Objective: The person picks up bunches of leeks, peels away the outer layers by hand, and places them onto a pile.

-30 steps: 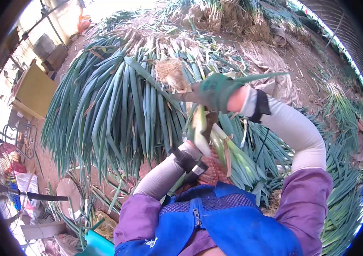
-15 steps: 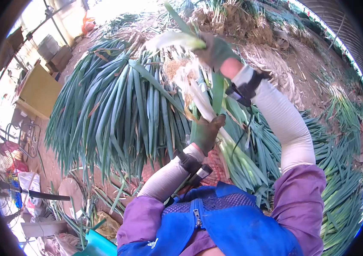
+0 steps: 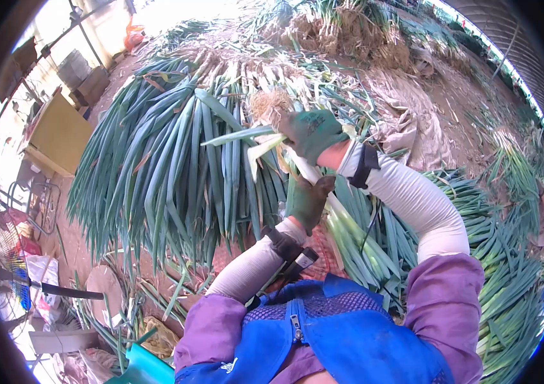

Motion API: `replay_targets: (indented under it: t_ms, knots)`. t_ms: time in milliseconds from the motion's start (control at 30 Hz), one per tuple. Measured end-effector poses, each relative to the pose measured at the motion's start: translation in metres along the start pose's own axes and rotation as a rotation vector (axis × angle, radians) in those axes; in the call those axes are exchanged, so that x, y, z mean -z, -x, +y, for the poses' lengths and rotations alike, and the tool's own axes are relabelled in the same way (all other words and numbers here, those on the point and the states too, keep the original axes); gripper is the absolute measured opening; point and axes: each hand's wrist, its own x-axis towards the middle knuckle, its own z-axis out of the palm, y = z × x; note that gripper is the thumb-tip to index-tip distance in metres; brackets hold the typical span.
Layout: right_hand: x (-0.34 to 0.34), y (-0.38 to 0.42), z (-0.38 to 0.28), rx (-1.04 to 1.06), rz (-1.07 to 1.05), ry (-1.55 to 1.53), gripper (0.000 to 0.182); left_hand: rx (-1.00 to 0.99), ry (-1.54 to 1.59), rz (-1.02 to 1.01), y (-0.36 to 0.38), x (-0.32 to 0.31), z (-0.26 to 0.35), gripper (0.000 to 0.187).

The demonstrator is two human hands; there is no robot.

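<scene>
My left hand is closed around the pale shaft of a large green onion, whose leaves trail down to the lower right. Its bushy root end points up and away from me. Close to those roots, my right hand is closed on a stripped outer leaf, which sticks out to the left. Whether its fingers also grip the shaft is hidden. Both hands wear green-coated gloves. Beside them lies a wide heap of green onions, leaves hanging toward me.
More green onions are piled along the right. Bundles with soil-covered roots stand at the back. A crumpled cloth lies on the ground behind my right arm. At left are a fan, a yellowish panel and a teal plastic container.
My right hand has come down and toward me from above the heap to the onion's root end, bringing the stripped leaf along. My left hand has stayed nearly in place.
</scene>
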Motion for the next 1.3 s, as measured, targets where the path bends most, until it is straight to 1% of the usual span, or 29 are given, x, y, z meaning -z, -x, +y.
replay_targets:
  t_ms: [67,133,200,233,267,367,433,467,500,567,600,633,667,700,733,767,800,833,900,933,1000,1033,1100,1133,1167,1200,1267,1300]
  knots:
    - [0.014,-0.006,0.005,-0.109,0.052,-0.041,0.022,0.045,-0.035,-0.023,0.004,0.001,0.008,0.029]
    - [0.044,-0.025,0.029,-0.343,0.192,-0.098,0.017,0.109,-0.079,-0.045,0.013,0.003,0.020,0.030]
    - [0.061,-0.038,0.063,-0.391,0.437,-0.028,0.018,-0.147,-0.218,-0.209,0.011,0.009,0.023,0.019]
    - [0.060,-0.042,0.073,-0.440,0.523,-0.022,0.019,-0.278,-0.286,-0.291,0.011,0.011,0.024,0.014]
    - [0.060,-0.046,0.085,-0.487,0.611,-0.011,0.021,-0.300,-0.339,-0.316,0.010,0.011,0.026,0.014]
    - [0.090,-0.055,0.149,-0.346,0.237,0.548,0.023,-0.366,-0.491,-0.390,0.013,0.007,0.027,0.014]
    - [0.086,-0.051,0.188,-0.432,0.521,-0.202,0.024,-0.082,-0.186,-0.328,0.014,0.010,0.024,0.016]
    - [0.091,-0.050,0.183,-0.314,0.446,-0.259,0.025,0.062,-0.037,-0.291,0.014,0.012,0.023,0.018]
    - [0.099,-0.047,0.177,-0.193,0.365,-0.311,0.025,0.197,0.178,-0.226,0.015,0.006,0.036,0.021]
    - [0.114,-0.037,0.163,0.045,0.201,-0.401,0.026,-0.041,-0.033,-0.342,0.009,0.018,0.015,0.018]
    - [0.118,-0.031,0.154,0.163,0.118,-0.441,0.027,-0.295,-0.281,-0.428,0.002,0.023,0.005,0.017]
    - [0.101,-0.021,0.129,0.260,0.188,-0.228,0.027,-0.571,-0.505,-0.452,-0.004,0.029,-0.006,0.016]
    - [0.079,-0.010,0.089,0.354,0.253,-0.017,0.027,-0.569,-0.429,-0.457,-0.004,0.023,0.001,0.016]
    - [0.078,-0.004,0.044,0.187,-0.113,0.103,0.022,-0.562,-0.355,-0.461,-0.001,0.015,0.014,0.016]
    - [0.081,0.001,0.016,0.014,-0.477,0.216,0.018,-0.552,-0.283,-0.467,0.003,0.009,0.020,0.016]
    - [0.066,0.006,0.019,0.039,-0.474,0.206,0.020,-0.458,-0.168,-0.448,0.005,0.007,0.018,0.020]
    - [0.057,0.008,0.019,0.068,-0.468,0.199,0.023,-0.233,-0.161,-0.448,0.004,0.010,0.016,0.023]
    - [0.052,0.005,0.021,0.116,-0.468,0.406,0.024,-0.010,-0.154,-0.442,0.003,0.016,0.014,0.026]
    - [0.047,0.004,0.031,0.164,-0.330,0.394,0.024,0.116,-0.050,-0.418,0.007,0.015,0.022,0.035]
    - [0.039,0.003,0.037,0.192,-0.265,0.383,0.024,0.100,0.027,-0.410,0.009,0.009,0.026,0.033]
    - [0.059,-0.008,0.030,-0.081,-0.117,0.440,0.025,0.075,0.177,-0.401,0.013,0.000,0.036,0.031]
    - [0.082,-0.014,0.036,-0.233,0.068,0.192,0.019,0.071,0.159,-0.406,0.017,-0.003,0.037,0.033]
    - [0.094,-0.028,0.070,-0.300,0.372,0.190,0.017,0.049,0.031,-0.455,0.022,-0.005,0.056,0.035]
    - [0.091,-0.033,0.097,-0.286,0.554,0.172,0.019,0.039,-0.032,-0.478,0.024,-0.005,0.062,0.035]
    - [0.089,-0.035,0.126,-0.266,0.734,0.157,0.021,0.069,0.004,-0.469,0.020,-0.002,0.049,0.033]
    - [0.099,-0.035,0.148,-0.439,0.689,-0.128,0.024,0.105,0.021,-0.443,0.019,-0.001,0.047,0.031]
    - [0.103,-0.024,0.181,-0.526,0.651,-0.387,0.021,0.183,0.057,-0.383,0.022,0.006,0.046,0.027]
    - [0.114,-0.018,0.177,-0.576,0.639,-0.510,0.020,0.140,-0.016,-0.388,0.022,0.009,0.046,0.029]
